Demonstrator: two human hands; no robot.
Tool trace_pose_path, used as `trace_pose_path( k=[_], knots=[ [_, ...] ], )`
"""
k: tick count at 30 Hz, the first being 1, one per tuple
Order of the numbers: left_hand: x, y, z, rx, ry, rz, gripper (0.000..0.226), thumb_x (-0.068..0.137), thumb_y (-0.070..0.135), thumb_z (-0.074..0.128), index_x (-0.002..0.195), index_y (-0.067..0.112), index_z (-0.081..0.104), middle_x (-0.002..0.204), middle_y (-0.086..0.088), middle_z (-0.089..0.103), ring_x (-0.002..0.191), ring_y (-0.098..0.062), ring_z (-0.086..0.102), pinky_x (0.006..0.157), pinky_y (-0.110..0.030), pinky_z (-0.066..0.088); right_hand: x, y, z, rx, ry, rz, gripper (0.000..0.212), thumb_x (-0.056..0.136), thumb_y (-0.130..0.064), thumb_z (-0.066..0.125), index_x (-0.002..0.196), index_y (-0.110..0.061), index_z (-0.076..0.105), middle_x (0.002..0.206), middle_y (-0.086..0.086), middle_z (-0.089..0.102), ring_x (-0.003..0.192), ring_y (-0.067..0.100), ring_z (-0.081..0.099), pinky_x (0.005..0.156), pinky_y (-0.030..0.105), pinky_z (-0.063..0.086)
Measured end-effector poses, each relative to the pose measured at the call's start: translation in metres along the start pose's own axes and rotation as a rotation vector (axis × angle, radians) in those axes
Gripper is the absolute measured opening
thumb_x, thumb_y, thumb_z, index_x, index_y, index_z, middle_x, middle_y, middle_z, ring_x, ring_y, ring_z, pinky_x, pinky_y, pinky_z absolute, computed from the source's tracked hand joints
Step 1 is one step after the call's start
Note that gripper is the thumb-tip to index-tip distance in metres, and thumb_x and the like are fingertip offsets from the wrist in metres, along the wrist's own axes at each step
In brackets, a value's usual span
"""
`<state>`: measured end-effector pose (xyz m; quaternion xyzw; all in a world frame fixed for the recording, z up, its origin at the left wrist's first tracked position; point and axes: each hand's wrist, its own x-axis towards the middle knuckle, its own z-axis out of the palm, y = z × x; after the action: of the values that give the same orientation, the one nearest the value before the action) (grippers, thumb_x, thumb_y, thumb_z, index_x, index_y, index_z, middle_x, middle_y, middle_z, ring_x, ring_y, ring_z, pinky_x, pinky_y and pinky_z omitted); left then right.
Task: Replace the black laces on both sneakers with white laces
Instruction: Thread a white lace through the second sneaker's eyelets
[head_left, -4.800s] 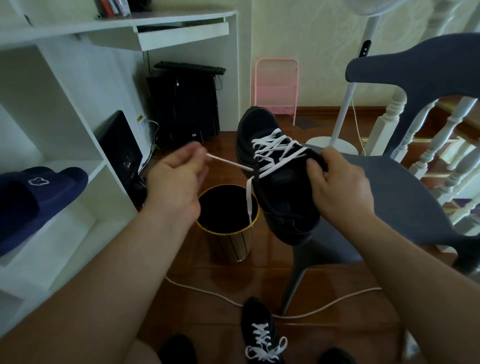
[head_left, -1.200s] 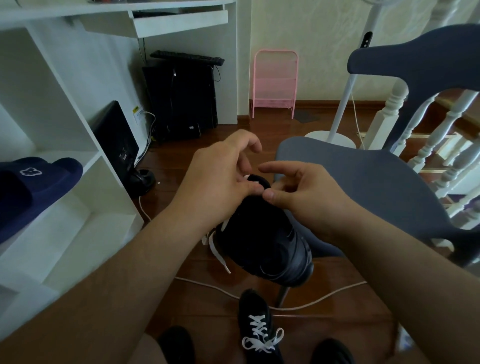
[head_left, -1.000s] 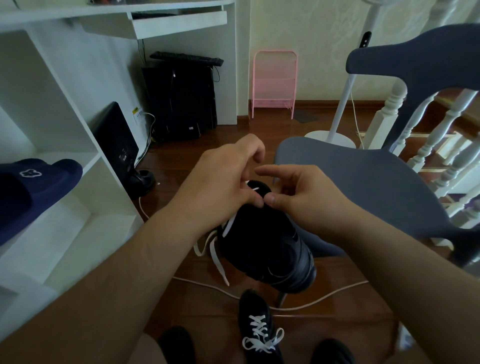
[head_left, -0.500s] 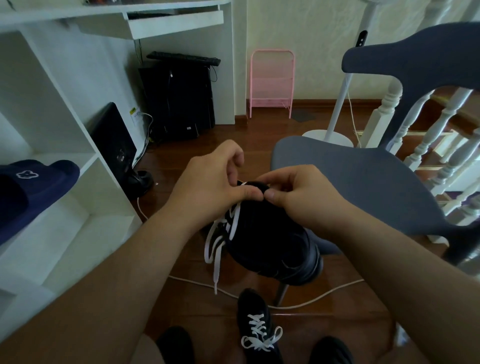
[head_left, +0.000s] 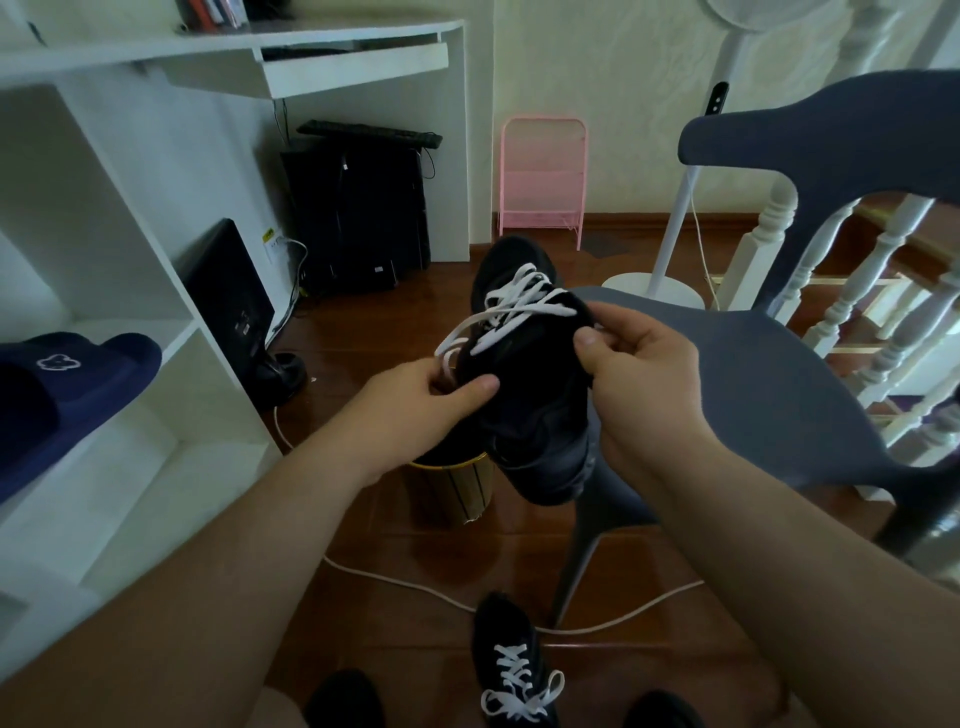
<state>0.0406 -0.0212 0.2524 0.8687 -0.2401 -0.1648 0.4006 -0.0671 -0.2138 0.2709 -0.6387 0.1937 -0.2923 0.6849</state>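
I hold a black sneaker (head_left: 535, 395) up in the air, toe pointing away, with a white lace (head_left: 511, 306) criss-crossed over its tongue. My left hand (head_left: 415, 405) grips its left side near the collar, thumb across the upper, with loose lace ends by the fingers. My right hand (head_left: 634, 384) grips the right side, thumb and fingers pinching at the top of the lacing. A second black sneaker (head_left: 511, 670) with white laces tied stands on the floor at the bottom centre.
A gold-rimmed bin (head_left: 462, 488) stands under the held shoe. A grey chair (head_left: 779, 374) is at the right, a white shelf unit (head_left: 130, 364) with a navy slipper (head_left: 62, 384) at the left. A white cable (head_left: 395, 582) crosses the wooden floor. A fan stand (head_left: 670, 260) is behind.
The sneaker has been raised and turned so its laced top faces up. My hands have moved apart from the middle of the lacing to grip its two sides.
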Motion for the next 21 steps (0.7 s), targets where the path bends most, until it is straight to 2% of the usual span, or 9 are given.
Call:
trace_pose_path(
  k=[2,4,8,11,13,16,18,19,21],
  knots=[
    [0.001,-0.001,0.007,-0.039,-0.037,0.035,0.025,0.1,0.064,0.058,0.12,0.051,0.065,0.111,0.017,0.074,0.093,-0.008,0.072,0.08,-0.031,0.056,-0.007,0.0,0.005,-0.016,-0.039,-0.019,0.025,0.098,-0.007,0.066,0.116,-0.021,0.076,0.092,-0.003,0.078,0.09,0.009,0.076,0.075,0.021,0.061],
    [0.002,-0.001,0.009,0.1,0.073,0.122,0.028,0.108,0.053,0.048,0.133,0.046,0.058,0.11,0.012,0.072,0.094,-0.009,0.068,0.081,-0.036,0.057,-0.01,0.001,0.005,-0.114,-0.11,-0.077,0.025,0.097,-0.01,0.069,0.119,-0.022,0.076,0.098,-0.008,0.079,0.094,0.004,0.074,0.077,0.016,0.059],
    [0.004,-0.001,0.005,0.2,0.258,0.166,0.024,0.111,0.04,0.043,0.128,0.037,0.059,0.086,0.004,0.069,0.069,-0.014,0.065,0.057,-0.033,0.047,-0.007,-0.006,-0.001,-0.262,-0.16,-0.154,0.018,0.097,-0.013,0.07,0.107,-0.026,0.079,0.094,-0.01,0.079,0.093,0.004,0.074,0.082,0.019,0.06],
    [0.004,-0.001,0.008,0.252,0.326,0.154,0.026,0.111,0.036,0.043,0.133,0.034,0.058,0.078,0.005,0.065,0.059,-0.009,0.06,0.05,-0.023,0.036,-0.005,-0.004,-0.001,-0.269,-0.151,-0.104,0.014,0.098,-0.012,0.068,0.095,-0.021,0.077,0.086,-0.004,0.078,0.083,0.008,0.074,0.076,0.02,0.06],
    [0.004,-0.001,0.009,0.232,0.341,0.141,0.025,0.111,0.036,0.043,0.129,0.033,0.059,0.08,0.005,0.065,0.063,-0.01,0.061,0.052,-0.023,0.037,0.0,-0.003,0.001,-0.082,-0.146,0.042,0.014,0.103,-0.015,0.061,0.097,-0.014,0.073,0.091,-0.001,0.078,0.084,0.012,0.073,0.079,0.027,0.062],
    [0.009,-0.004,0.003,0.225,0.379,0.081,0.022,0.111,0.038,0.042,0.108,0.026,0.06,0.081,0.002,0.064,0.068,-0.017,0.062,0.054,-0.031,0.037,0.019,-0.015,-0.008,0.538,-0.073,0.417,0.026,0.111,-0.027,0.043,0.115,-0.013,0.064,0.104,0.001,0.08,0.1,0.021,0.076,0.091,0.043,0.057],
    [0.01,-0.008,0.0,0.226,0.395,0.069,0.023,0.111,0.039,0.043,0.099,0.025,0.057,0.079,0.0,0.063,0.067,-0.019,0.061,0.054,-0.032,0.036,0.033,-0.022,-0.024,0.741,-0.03,0.503,0.028,0.111,-0.028,0.042,0.11,-0.01,0.063,0.084,0.001,0.076,0.088,0.022,0.078,0.089,0.046,0.056],
    [0.01,-0.01,-0.001,0.228,0.401,0.071,0.023,0.111,0.038,0.043,0.096,0.025,0.056,0.079,0.0,0.062,0.066,-0.019,0.06,0.054,-0.033,0.035,0.037,-0.023,-0.03,0.696,-0.045,0.499,0.024,0.11,-0.027,0.044,0.104,-0.011,0.062,0.073,-0.001,0.068,0.077,0.02,0.075,0.087,0.046,0.057],
    [0.01,-0.011,-0.001,0.255,0.404,0.078,0.024,0.111,0.038,0.043,0.095,0.025,0.055,0.077,0.0,0.061,0.064,-0.019,0.059,0.053,-0.033,0.034,0.038,-0.02,-0.034,0.292,-0.129,0.379,0.017,0.108,-0.023,0.048,0.101,-0.016,0.061,0.064,-0.003,0.053,0.065,0.016,0.059,0.078,0.039,0.058]
  ],
)
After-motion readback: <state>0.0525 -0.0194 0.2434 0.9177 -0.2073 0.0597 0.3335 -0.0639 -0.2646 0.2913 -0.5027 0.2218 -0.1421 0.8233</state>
